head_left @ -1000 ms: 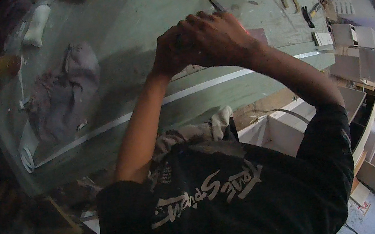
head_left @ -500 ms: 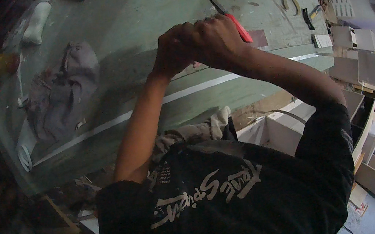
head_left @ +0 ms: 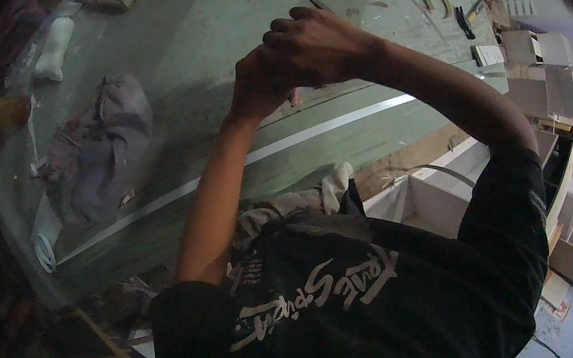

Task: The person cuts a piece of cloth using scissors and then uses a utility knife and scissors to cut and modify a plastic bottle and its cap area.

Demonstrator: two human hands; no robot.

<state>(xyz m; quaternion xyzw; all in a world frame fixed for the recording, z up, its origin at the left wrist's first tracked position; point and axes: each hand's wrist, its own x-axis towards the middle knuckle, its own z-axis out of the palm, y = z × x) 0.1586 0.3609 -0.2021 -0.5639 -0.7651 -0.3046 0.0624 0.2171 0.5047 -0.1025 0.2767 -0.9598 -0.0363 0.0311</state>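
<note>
Right hand [head_left: 325, 43] is bunched against the left hand [head_left: 257, 83] over the table [head_left: 192, 45], maybe for steadier force; can't tell if either's gripping anything. White strip [head_left: 337, 122] lies just nearer, running left toward a coil [head_left: 45, 252], probably so it stays untangled; rag [head_left: 111, 142] sits left.

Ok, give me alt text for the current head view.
A person's left hand and right hand meet over a green worktable, anything between them hidden. A crumpled grey cloth lies to the left; a white strip runs along the near side.
</note>
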